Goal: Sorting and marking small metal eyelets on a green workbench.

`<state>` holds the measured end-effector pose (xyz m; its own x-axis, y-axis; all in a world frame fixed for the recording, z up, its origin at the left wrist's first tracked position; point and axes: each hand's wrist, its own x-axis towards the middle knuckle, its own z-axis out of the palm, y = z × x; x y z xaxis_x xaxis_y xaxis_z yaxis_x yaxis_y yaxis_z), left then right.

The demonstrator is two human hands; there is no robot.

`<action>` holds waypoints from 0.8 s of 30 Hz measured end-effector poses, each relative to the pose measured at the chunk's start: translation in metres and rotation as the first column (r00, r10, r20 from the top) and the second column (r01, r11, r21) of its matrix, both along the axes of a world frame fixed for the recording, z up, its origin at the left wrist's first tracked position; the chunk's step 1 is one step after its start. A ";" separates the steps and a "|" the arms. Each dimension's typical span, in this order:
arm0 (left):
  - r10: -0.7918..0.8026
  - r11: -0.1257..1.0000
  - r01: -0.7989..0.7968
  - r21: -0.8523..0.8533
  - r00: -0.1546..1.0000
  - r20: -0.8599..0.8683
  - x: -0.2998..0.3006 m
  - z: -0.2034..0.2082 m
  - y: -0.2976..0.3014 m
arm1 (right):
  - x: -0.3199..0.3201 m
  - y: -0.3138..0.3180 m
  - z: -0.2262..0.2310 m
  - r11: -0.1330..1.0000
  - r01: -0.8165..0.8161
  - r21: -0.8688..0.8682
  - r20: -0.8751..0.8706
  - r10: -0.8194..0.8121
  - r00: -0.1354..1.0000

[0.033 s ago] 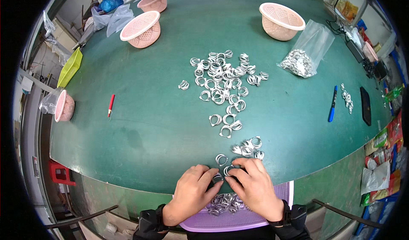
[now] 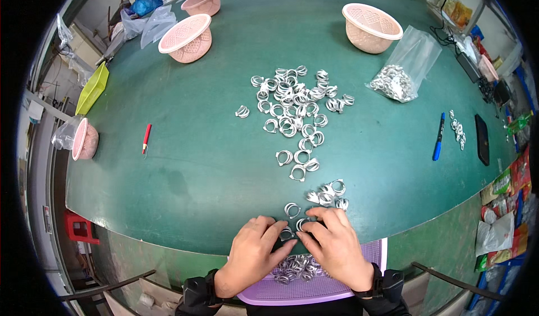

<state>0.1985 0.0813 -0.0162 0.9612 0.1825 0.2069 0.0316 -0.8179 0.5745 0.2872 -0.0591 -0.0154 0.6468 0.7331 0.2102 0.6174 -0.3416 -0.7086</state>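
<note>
At the table's near edge, my left hand (image 2: 255, 247) pinches a silver metal ring (image 2: 287, 234) between thumb and fingers. My right hand (image 2: 336, 247) is closed the same way on another silver ring (image 2: 301, 224), partly hidden by its fingertips. A loose ring (image 2: 292, 210) lies just beyond them, and a small cluster of rings (image 2: 324, 196) sits past my right fingers. Under my wrists is a purple basket (image 2: 377, 255) with a heap of darker-looking rings (image 2: 296, 268) in it. A larger pile of rings (image 2: 289, 100) spreads over the middle of the green table (image 2: 213, 147).
Pink baskets (image 2: 188, 44) stand at the far left, and one pink basket (image 2: 370, 32) at the far right. Beside that lies a clear bag of small silver parts (image 2: 393, 83). A blue pen (image 2: 438, 137) and a black phone (image 2: 481, 140) are on the right, a red-handled tool (image 2: 146, 138) on the left.
The ring at my left fingertips has turned slightly and shows more of its silver face. Both hands stay in almost the same place.
</note>
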 end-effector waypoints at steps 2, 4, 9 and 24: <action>-0.002 1.000 0.003 0.021 0.999 -0.046 -0.003 0.001 0.000 | -0.002 0.000 0.000 0.999 0.016 0.038 -0.050 -0.014 0.999; -0.004 0.999 0.007 0.041 0.996 -0.090 -0.005 0.002 -0.001 | -0.004 -0.001 0.000 0.997 0.033 0.074 -0.099 -0.026 0.995; -0.069 0.882 0.067 -0.466 0.998 0.013 -0.006 0.014 0.002 | -0.010 -0.015 -0.001 0.908 0.200 0.369 -0.720 0.143 0.679; -0.176 0.850 0.330 -0.411 0.913 0.369 -0.011 0.002 -0.006 | -0.018 -0.025 -0.007 0.800 0.160 0.579 -0.717 0.406 0.566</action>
<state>0.1877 0.0749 -0.0145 0.8874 0.0892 0.4524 -0.3798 -0.4150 0.8268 0.2687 -0.0838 -0.0221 0.6539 0.7554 0.0419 -0.2778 0.2912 -0.9154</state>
